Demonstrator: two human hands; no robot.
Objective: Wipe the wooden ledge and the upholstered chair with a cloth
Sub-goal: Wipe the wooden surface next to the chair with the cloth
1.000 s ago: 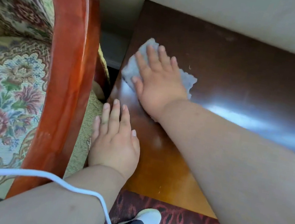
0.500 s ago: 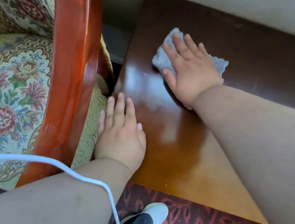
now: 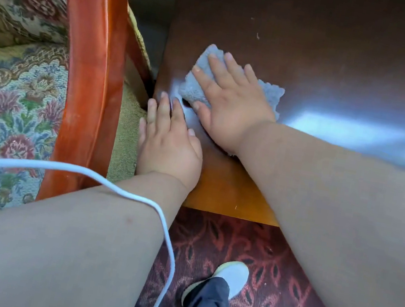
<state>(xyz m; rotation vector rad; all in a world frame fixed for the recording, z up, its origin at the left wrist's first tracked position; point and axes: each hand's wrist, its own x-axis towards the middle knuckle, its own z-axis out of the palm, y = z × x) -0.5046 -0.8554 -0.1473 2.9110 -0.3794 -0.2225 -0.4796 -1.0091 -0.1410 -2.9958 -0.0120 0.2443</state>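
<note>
A grey fluffy cloth (image 3: 270, 95) lies flat on the glossy dark wooden ledge (image 3: 344, 69). My right hand (image 3: 228, 104) presses down on the cloth with fingers spread, covering most of it. My left hand (image 3: 168, 142) rests palm down, fingers apart, on the ledge's near left corner, just below the cloth and holding nothing. The upholstered chair (image 3: 16, 106) with floral fabric and a curved red-brown wooden arm (image 3: 88, 75) stands directly left of the ledge.
A white cable (image 3: 135, 195) hangs across my left forearm. Below the ledge lies a red patterned carpet (image 3: 267, 285), where my white shoe (image 3: 231, 276) and dark trouser leg show. A pale wall runs behind the chair and ledge.
My right hand slid the cloth back toward me and left, close to my left hand. The left hand stayed on the ledge corner.
</note>
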